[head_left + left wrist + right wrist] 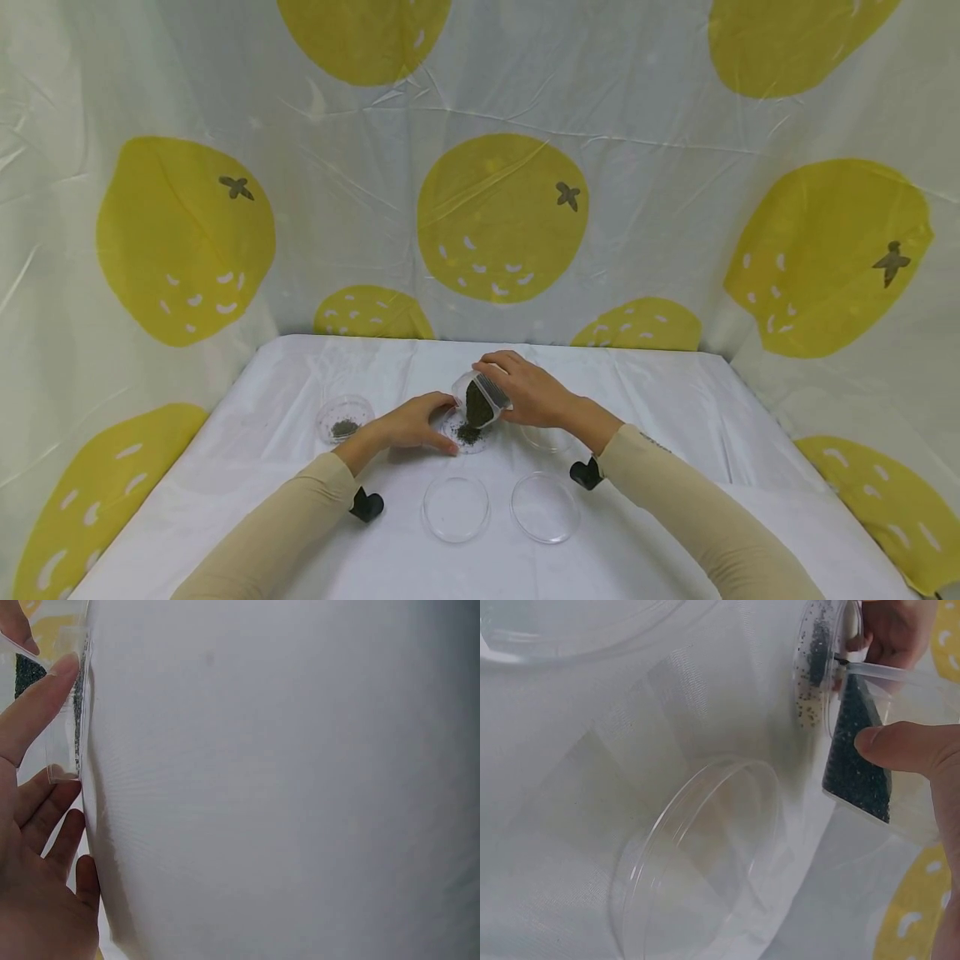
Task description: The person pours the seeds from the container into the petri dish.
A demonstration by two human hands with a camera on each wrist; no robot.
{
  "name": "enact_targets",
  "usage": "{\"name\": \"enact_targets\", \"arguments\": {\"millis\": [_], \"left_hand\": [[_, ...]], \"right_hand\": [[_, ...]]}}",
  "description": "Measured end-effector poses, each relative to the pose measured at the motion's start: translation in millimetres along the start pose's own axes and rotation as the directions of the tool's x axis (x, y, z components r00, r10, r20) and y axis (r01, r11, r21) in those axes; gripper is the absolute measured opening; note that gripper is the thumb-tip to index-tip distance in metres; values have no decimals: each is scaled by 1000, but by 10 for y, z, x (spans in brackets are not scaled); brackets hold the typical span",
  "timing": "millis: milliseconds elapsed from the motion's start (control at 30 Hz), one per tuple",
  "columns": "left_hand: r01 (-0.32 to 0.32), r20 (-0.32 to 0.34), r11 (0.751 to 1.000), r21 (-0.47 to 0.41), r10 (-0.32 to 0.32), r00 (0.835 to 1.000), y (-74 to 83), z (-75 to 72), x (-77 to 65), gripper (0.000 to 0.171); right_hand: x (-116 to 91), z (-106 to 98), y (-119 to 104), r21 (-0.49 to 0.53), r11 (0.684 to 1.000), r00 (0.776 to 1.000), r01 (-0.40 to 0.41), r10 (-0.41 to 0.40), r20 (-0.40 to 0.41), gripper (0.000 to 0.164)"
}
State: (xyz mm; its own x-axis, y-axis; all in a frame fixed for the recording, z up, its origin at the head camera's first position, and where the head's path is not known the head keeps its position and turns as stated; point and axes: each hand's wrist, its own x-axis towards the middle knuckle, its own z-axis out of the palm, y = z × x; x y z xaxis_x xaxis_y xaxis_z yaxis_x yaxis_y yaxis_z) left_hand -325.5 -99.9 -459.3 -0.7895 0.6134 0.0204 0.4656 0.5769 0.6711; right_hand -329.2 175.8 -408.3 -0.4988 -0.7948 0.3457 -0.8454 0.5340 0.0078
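Observation:
My right hand (534, 395) grips a clear plastic container (480, 403) part-filled with dark granules, its thumb pressed along the wall in the right wrist view. The container is tilted with its mouth over a clear petri dish (807, 712). Dark granules (468, 433) lie heaped and scattered in that dish. With thumb and fingers on opposite sides of its rim, my left hand (408, 423) holds the dish on the table. The left wrist view shows the same dish edge-on between thumb and fingertips (69, 791).
Another petri dish (324, 427) with some dark granules stands left. Beneath the right forearm lies a clear dish (551, 448). Two more clear round pieces (455, 510) lie nearer me on the white cloth (637, 533). A lemon-printed curtain (645, 208) hangs behind.

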Motion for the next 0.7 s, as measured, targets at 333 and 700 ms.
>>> {"name": "enact_targets", "arguments": {"millis": [333, 700], "left_hand": [[-7, -5, 1000, -1, 7, 1000, 11, -3, -12, 79], [-37, -19, 999, 18, 38, 999, -28, 12, -5, 78]], "right_hand": [[10, 24, 22, -2, 1000, 1000, 16, -16, -3, 92], [15, -16, 8, -31, 999, 1000, 27, -27, -1, 90]]}}
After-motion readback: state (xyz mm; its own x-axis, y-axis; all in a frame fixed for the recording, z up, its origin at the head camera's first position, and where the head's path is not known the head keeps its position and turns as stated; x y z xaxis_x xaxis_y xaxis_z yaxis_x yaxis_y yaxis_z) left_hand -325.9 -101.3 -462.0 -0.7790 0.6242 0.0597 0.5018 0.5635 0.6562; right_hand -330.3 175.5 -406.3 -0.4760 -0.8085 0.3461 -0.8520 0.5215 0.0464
